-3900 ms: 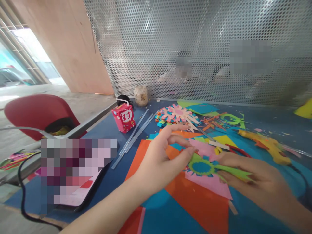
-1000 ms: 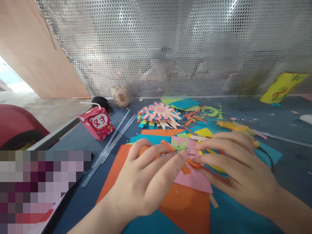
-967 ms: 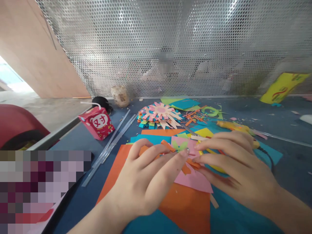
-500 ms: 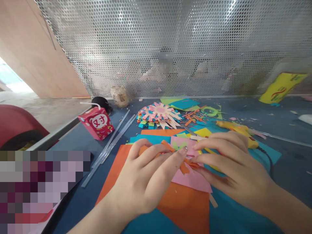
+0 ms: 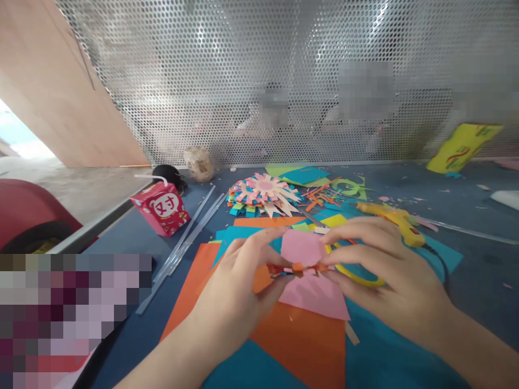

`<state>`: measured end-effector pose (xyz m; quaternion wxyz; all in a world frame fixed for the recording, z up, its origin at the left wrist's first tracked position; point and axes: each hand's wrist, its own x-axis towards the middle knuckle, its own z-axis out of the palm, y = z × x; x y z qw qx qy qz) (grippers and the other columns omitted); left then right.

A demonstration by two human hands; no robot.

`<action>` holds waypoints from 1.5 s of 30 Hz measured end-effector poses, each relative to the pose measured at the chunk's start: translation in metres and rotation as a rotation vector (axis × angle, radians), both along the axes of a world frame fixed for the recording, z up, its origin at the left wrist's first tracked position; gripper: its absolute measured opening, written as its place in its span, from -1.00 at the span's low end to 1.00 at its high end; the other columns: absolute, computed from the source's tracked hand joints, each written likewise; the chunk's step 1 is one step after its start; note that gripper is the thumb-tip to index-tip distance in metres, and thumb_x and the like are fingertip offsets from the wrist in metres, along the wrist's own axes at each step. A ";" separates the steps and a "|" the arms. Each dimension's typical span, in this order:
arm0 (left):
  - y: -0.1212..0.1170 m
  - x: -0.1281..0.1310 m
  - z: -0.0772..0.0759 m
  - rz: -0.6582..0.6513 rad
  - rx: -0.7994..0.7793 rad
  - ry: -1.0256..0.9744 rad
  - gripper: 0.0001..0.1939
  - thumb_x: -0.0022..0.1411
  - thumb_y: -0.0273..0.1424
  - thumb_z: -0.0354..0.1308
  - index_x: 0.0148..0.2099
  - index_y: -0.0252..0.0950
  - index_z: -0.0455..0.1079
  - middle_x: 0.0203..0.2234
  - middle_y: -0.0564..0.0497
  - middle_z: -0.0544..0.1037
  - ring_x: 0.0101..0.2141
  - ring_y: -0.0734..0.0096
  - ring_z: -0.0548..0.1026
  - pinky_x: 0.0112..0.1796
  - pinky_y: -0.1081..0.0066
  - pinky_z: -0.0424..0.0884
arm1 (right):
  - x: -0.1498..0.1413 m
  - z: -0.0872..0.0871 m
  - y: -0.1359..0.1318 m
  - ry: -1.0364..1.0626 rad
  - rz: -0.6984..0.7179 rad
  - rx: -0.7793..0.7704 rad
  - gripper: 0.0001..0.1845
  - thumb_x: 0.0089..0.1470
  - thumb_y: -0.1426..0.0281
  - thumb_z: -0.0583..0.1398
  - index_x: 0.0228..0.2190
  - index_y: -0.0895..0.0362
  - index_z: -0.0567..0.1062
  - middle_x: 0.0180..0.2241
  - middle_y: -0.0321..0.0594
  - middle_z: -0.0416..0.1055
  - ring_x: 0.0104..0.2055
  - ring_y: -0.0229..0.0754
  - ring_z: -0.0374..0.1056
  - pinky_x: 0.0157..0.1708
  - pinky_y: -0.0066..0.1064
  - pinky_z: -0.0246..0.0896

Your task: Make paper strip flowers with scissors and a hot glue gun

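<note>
Between both hands I hold a small layered paper flower [image 5: 303,268], orange with pink and blue bits, seen almost edge-on. My left hand [image 5: 243,278] pinches its left side between thumb and fingers. On its right side the fingers and thumb of my right hand [image 5: 381,273] are closed. Below it lies a piece of pink paper [image 5: 318,297] on an orange sheet [image 5: 302,337]. Scissors with yellow handles [image 5: 359,275] rest partly under my right hand. Finished-looking fringed paper flowers [image 5: 263,189] in pink, blue and green lie piled beyond my hands.
A yellow glue gun [image 5: 395,219] with a black cord lies at right. Clear glue sticks [image 5: 184,246] and a red drink carton [image 5: 162,208] are at left. Paper scraps [image 5: 322,195] lie behind, before a perforated metal screen [image 5: 243,70]. A yellow packet [image 5: 464,147] leans against it.
The paper flower has been raised and tipped edge-on. My left hand has shifted from lying over it to pinching its left edge, uncovering more pink paper. My right hand stays nearly in place.
</note>
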<state>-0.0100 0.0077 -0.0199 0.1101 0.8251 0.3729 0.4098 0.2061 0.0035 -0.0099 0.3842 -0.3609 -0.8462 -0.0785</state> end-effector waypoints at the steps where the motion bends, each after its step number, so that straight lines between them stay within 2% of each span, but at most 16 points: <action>1: -0.001 0.001 0.001 -0.008 -0.124 -0.040 -0.46 0.09 -0.52 0.16 0.09 -0.12 0.08 -0.41 0.14 0.54 -0.29 0.42 0.51 -0.24 0.38 0.38 | -0.001 0.001 -0.001 0.033 -0.023 -0.018 -0.94 0.07 0.41 0.16 -0.37 0.00 0.39 -0.24 -0.31 0.39 -0.16 -0.15 0.28 -0.16 -0.23 0.11; 4: -0.001 0.004 0.003 -0.064 -0.504 -0.188 -0.48 0.02 -0.50 0.21 0.03 -0.14 0.14 -0.44 0.13 0.51 -0.37 0.46 0.50 -0.29 0.40 0.41 | -0.002 0.001 -0.001 0.118 -0.062 -0.071 -0.96 0.04 0.40 0.19 -0.40 0.01 0.40 -0.26 -0.31 0.38 -0.16 -0.19 0.29 -0.15 -0.27 0.13; 7: 0.000 0.006 0.005 -0.116 -0.843 -0.319 -0.46 -0.04 -0.44 0.24 0.01 -0.20 0.16 -0.45 0.09 0.48 -0.40 0.43 0.48 -0.37 0.40 0.42 | 0.000 -0.002 0.002 0.216 -0.046 -0.235 -0.91 0.04 0.36 0.19 -0.33 -0.03 0.44 -0.20 -0.33 0.38 -0.11 -0.20 0.30 -0.10 -0.30 0.18; 10: 0.002 0.007 0.004 -0.164 -1.009 -0.381 -0.41 -0.06 -0.39 0.28 0.02 -0.19 0.14 -0.43 0.07 0.46 -0.45 0.44 0.46 -0.42 0.40 0.39 | 0.002 -0.005 0.006 0.282 -0.019 -0.427 -0.89 0.08 0.32 0.15 -0.33 -0.04 0.48 -0.19 -0.30 0.41 -0.10 -0.19 0.33 -0.13 -0.32 0.26; 14: 0.003 0.008 0.004 -0.184 -1.061 -0.418 -0.41 -0.05 -0.40 0.29 0.02 -0.19 0.14 -0.44 0.10 0.43 -0.46 0.47 0.46 -0.39 0.39 0.39 | -0.002 -0.003 0.006 0.275 -0.032 -0.548 -0.80 0.11 0.31 0.10 -0.43 0.02 0.52 -0.22 -0.26 0.46 -0.10 -0.17 0.36 -0.17 -0.35 0.33; 20: 0.003 0.009 0.003 -0.202 -1.097 -0.451 -0.42 -0.08 -0.45 0.29 -0.01 -0.21 0.15 -0.45 0.12 0.44 -0.48 0.50 0.45 -0.41 0.42 0.38 | -0.007 0.000 0.004 0.254 -0.031 -0.514 -0.88 0.01 0.41 0.16 -0.49 0.03 0.52 -0.31 -0.28 0.50 -0.13 -0.13 0.38 -0.21 -0.32 0.34; 24: 0.004 0.009 0.003 -0.204 -1.124 -0.438 -0.42 -0.09 -0.47 0.29 -0.02 -0.21 0.15 -0.47 0.15 0.42 -0.51 0.55 0.43 -0.43 0.45 0.36 | -0.007 -0.001 0.005 0.266 -0.024 -0.565 -0.88 -0.01 0.44 0.17 -0.53 0.04 0.49 -0.35 -0.32 0.48 -0.21 -0.19 0.37 -0.21 -0.34 0.30; 31: 0.003 0.010 0.002 -0.189 -1.127 -0.429 -0.44 -0.08 -0.48 0.28 -0.02 -0.21 0.17 -0.45 0.15 0.41 -0.49 0.56 0.42 -0.42 0.45 0.36 | -0.006 0.000 0.005 0.296 -0.011 -0.662 -0.89 -0.02 0.44 0.17 -0.52 0.03 0.47 -0.34 -0.36 0.46 -0.20 -0.24 0.34 -0.19 -0.36 0.23; 39: 0.003 0.010 0.002 -0.213 -1.156 -0.470 -0.44 -0.08 -0.48 0.29 -0.02 -0.22 0.18 -0.47 0.14 0.42 -0.50 0.55 0.44 -0.42 0.46 0.37 | -0.004 -0.003 0.008 0.288 -0.004 -0.648 -0.89 0.01 0.38 0.16 -0.50 0.04 0.49 -0.32 -0.31 0.47 -0.20 -0.18 0.37 -0.23 -0.33 0.27; 45: 0.005 0.010 -0.001 -0.219 -1.146 -0.438 -0.43 -0.07 -0.46 0.28 -0.01 -0.21 0.16 -0.45 0.14 0.43 -0.49 0.53 0.45 -0.41 0.44 0.37 | -0.006 -0.002 0.008 0.310 0.009 -0.684 -0.89 0.01 0.35 0.18 -0.51 0.03 0.49 -0.35 -0.35 0.47 -0.17 -0.24 0.34 -0.15 -0.38 0.23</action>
